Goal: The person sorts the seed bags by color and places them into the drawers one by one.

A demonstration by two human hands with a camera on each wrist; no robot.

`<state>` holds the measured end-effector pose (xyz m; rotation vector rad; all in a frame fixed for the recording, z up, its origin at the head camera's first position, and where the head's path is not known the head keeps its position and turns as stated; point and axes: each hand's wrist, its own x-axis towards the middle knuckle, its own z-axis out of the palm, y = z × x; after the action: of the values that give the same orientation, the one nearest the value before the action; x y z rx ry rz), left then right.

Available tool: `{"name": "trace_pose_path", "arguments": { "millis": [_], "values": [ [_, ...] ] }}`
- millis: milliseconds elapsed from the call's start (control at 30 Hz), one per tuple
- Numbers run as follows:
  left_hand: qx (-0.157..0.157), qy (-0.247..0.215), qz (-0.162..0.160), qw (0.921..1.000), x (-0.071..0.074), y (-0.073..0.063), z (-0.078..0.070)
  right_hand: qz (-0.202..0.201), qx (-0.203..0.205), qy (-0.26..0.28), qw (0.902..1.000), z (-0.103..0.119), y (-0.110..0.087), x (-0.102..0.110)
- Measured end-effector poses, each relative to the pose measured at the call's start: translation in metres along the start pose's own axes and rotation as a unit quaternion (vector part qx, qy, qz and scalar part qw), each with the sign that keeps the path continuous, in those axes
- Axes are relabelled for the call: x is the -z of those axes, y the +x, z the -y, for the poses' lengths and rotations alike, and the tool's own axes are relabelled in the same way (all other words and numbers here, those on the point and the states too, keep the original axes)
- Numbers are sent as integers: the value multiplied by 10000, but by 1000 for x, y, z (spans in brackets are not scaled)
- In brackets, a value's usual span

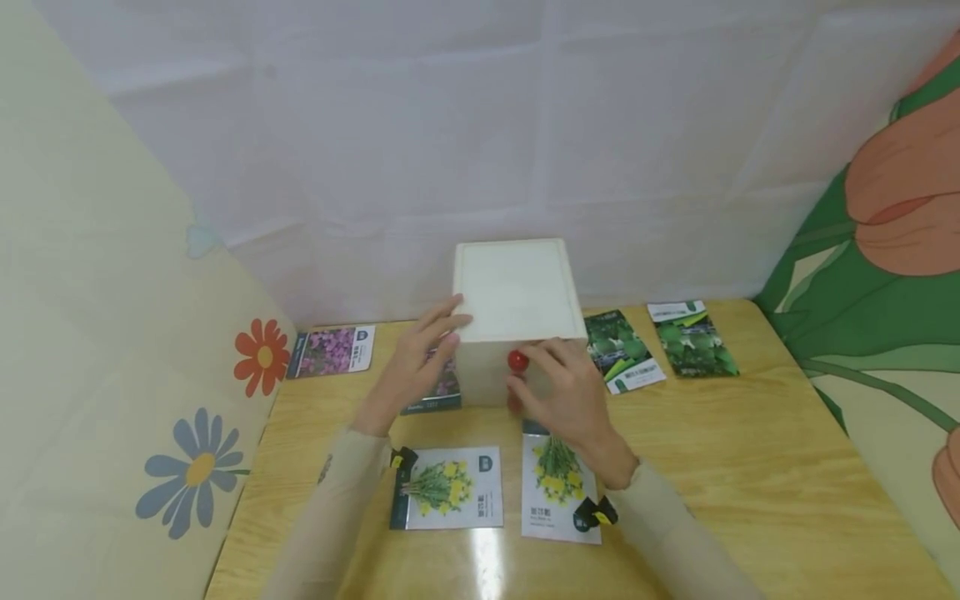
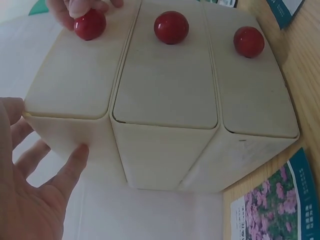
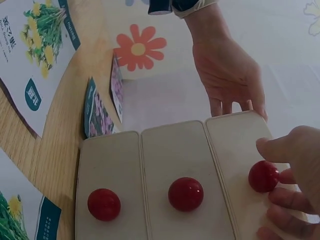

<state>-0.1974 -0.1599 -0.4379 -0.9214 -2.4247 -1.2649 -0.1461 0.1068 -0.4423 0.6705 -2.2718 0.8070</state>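
A small cream cabinet (image 1: pixel 517 287) with three closed drawers stands on the table, each drawer front carrying a round red knob. My right hand (image 1: pixel 566 387) pinches the top drawer's knob (image 1: pixel 517 360) between thumb and fingers. In the right wrist view that knob (image 3: pixel 263 176) sits right at the fingertips. My left hand (image 1: pixel 420 354) rests against the cabinet's upper left side, fingers extended over the top edge. The left wrist view shows its thumb (image 2: pixel 75 162) on the side wall. The middle knob (image 2: pixel 171 27) and bottom knob (image 2: pixel 249 41) are untouched.
Flower-picture packets lie around the cabinet: a purple one (image 1: pixel 333 352) at left, another partly behind my left hand, two yellow-flowered ones (image 1: pixel 450 492) in front, two green ones (image 1: pixel 693 337) at right. A white cloth (image 1: pixel 405 167) hangs behind; patterned panels flank the wooden table (image 1: pixel 750 467).
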Motion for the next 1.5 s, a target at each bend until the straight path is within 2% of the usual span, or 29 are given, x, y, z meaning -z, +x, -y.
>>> {"name": "trace_pose_path", "arguments": {
  "millis": [400, 700, 1000, 1500],
  "values": [
    [226, -176, 5, 9996, -6, 9, 3, -281, -174, -190, 9993, -8, 3, -14],
    [268, -130, 11, 9996, -7, 14, 6, -267, -232, -187, 9992, -9, 7, -15],
    [292, -136, 78, 9995, -4, 18, 8, -368, -71, -175, 9991, -11, 10, -15],
    [335, -661, 72, 9972, -2, 20, 7, -544, -14, -47, 9985, -9, 5, -13]
  ]
}}
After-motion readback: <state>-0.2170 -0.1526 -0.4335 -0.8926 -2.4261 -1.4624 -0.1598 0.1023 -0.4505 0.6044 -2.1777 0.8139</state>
